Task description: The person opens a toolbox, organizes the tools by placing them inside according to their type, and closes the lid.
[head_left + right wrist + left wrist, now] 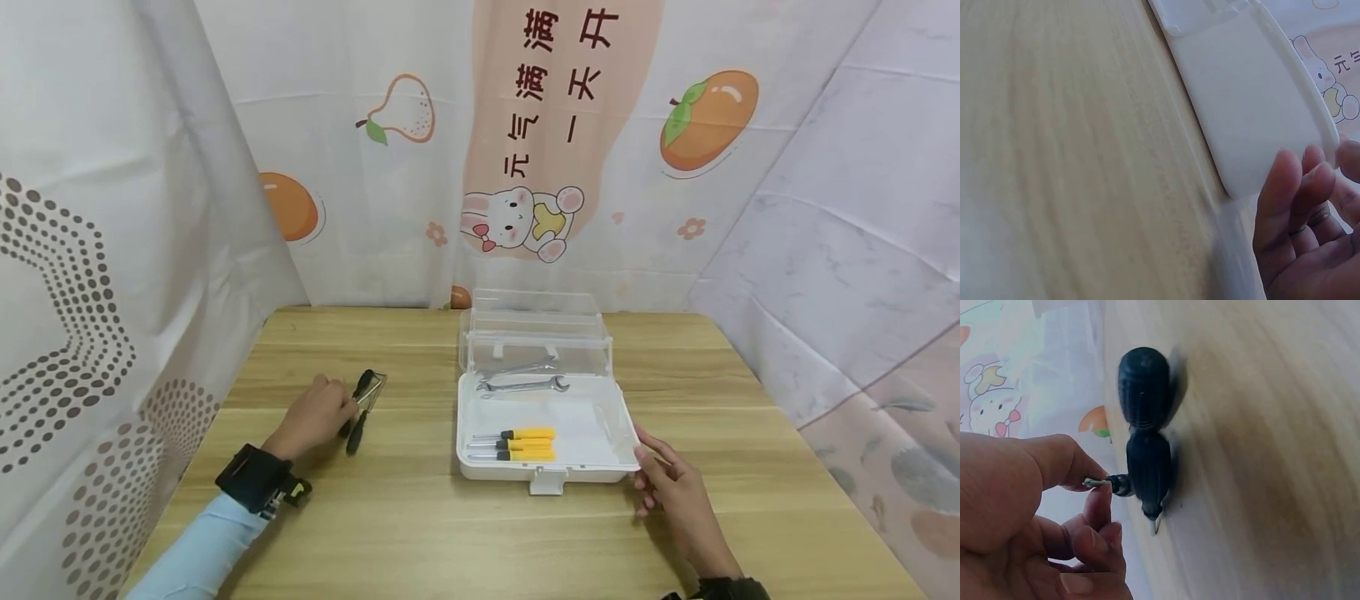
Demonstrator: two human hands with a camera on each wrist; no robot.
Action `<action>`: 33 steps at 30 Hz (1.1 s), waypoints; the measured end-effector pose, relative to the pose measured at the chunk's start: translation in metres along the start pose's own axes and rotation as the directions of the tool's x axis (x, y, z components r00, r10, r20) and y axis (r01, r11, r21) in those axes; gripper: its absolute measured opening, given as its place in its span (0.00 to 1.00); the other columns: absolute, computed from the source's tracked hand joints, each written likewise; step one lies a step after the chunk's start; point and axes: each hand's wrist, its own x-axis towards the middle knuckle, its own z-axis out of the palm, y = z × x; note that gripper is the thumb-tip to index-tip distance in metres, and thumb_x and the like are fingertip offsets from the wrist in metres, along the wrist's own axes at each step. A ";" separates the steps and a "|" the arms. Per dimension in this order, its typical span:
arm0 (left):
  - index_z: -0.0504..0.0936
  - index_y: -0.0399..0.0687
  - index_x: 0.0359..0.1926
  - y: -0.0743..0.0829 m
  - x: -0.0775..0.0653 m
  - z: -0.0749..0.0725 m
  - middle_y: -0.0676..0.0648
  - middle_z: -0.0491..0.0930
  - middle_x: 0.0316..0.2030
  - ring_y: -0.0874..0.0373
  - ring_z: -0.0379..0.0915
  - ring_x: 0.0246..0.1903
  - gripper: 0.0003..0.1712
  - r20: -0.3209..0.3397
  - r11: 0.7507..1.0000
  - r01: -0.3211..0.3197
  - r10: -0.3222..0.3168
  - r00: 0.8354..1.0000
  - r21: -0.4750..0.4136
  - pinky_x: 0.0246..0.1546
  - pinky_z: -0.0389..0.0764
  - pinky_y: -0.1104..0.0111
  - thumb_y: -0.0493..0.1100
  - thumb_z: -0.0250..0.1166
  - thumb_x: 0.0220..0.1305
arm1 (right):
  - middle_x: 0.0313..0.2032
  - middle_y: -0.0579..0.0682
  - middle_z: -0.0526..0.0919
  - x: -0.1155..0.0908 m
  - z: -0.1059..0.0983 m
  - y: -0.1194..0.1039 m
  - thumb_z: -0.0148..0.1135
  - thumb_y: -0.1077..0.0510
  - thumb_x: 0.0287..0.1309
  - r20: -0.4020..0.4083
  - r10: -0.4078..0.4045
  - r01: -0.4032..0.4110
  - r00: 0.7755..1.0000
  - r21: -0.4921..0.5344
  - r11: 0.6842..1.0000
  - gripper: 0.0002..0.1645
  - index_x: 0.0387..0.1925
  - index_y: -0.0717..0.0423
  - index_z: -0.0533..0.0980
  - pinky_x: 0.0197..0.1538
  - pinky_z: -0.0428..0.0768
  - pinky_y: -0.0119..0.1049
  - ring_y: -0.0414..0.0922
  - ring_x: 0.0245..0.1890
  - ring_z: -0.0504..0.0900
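On the left of the table, my left hand (318, 414) pinches the thin metal shaft of a black-handled hook pick (1121, 485) between thumb and forefinger. More black-handled picks (356, 438) with bent metal tips lie right beside it; in the left wrist view their dark handles (1144, 387) overlap. A white plastic toolbox (551, 472) stands open at the centre, its clear lid tipped back. My right hand (675, 492) holds the box's front right corner, fingertips at the rim and side wall (1241, 106). Inside lie three yellow-handled screwdrivers (528, 444) and a double-ended wrench (525, 385).
Behind the box rises its transparent lid (536, 325), through which a wrench shape shows. A printed curtain (405, 208) hangs along the table's back edge, with more cloth at both sides. The box's latch (548, 482) juts out at the front of the wooden table (420, 533).
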 end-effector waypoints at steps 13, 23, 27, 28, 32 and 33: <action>0.78 0.41 0.28 -0.001 -0.005 -0.003 0.51 0.72 0.21 0.58 0.65 0.20 0.10 -0.043 0.998 -0.054 0.055 0.998 0.029 0.22 0.66 0.67 0.34 0.66 0.68 | 0.25 0.50 0.76 0.000 0.000 0.003 0.60 0.46 0.74 0.007 0.001 -0.001 1.000 0.016 1.000 0.35 0.76 0.51 0.66 0.22 0.81 0.39 0.40 0.17 0.70; 0.84 0.36 0.31 0.002 -0.006 -0.002 0.50 0.74 0.21 0.58 0.67 0.19 0.07 -0.064 0.999 -0.037 0.038 0.997 0.017 0.21 0.68 0.66 0.32 0.63 0.68 | 0.26 0.50 0.76 -0.001 0.001 0.004 0.59 0.46 0.74 -0.001 -0.009 0.009 1.000 0.003 1.000 0.34 0.75 0.52 0.66 0.22 0.81 0.38 0.39 0.18 0.70; 0.82 0.38 0.30 0.002 -0.007 -0.003 0.49 0.74 0.21 0.57 0.67 0.19 0.09 -0.092 1.000 -0.022 0.020 0.996 -0.014 0.20 0.68 0.66 0.32 0.60 0.68 | 0.26 0.50 0.76 -0.001 0.001 0.004 0.60 0.45 0.74 0.000 -0.005 0.005 1.000 -0.004 1.000 0.34 0.75 0.51 0.66 0.22 0.81 0.38 0.39 0.18 0.70; 0.82 0.38 0.30 0.003 -0.007 -0.003 0.49 0.74 0.21 0.57 0.67 0.19 0.09 -0.099 1.000 -0.023 0.020 0.995 -0.022 0.20 0.68 0.65 0.32 0.60 0.68 | 0.26 0.50 0.76 0.000 0.000 0.004 0.60 0.45 0.74 -0.001 -0.004 0.004 1.000 -0.006 1.000 0.34 0.75 0.51 0.67 0.22 0.81 0.38 0.39 0.18 0.70; 0.82 0.38 0.31 0.003 -0.005 -0.003 0.49 0.76 0.23 0.57 0.68 0.20 0.07 -0.129 0.999 -0.028 0.023 0.991 -0.037 0.19 0.69 0.65 0.32 0.61 0.68 | 0.26 0.50 0.77 0.001 -0.001 0.003 0.60 0.44 0.73 -0.004 -0.001 0.001 1.000 -0.011 1.000 0.35 0.75 0.50 0.66 0.22 0.81 0.38 0.39 0.18 0.70; 0.82 0.38 0.32 0.003 -0.004 -0.003 0.49 0.77 0.23 0.57 0.68 0.20 0.07 -0.134 0.999 -0.029 0.023 0.991 -0.041 0.19 0.69 0.65 0.32 0.61 0.68 | 0.26 0.50 0.77 0.001 -0.001 0.003 0.60 0.44 0.73 -0.003 0.001 -0.001 1.000 -0.011 1.000 0.35 0.75 0.50 0.66 0.22 0.81 0.38 0.39 0.18 0.70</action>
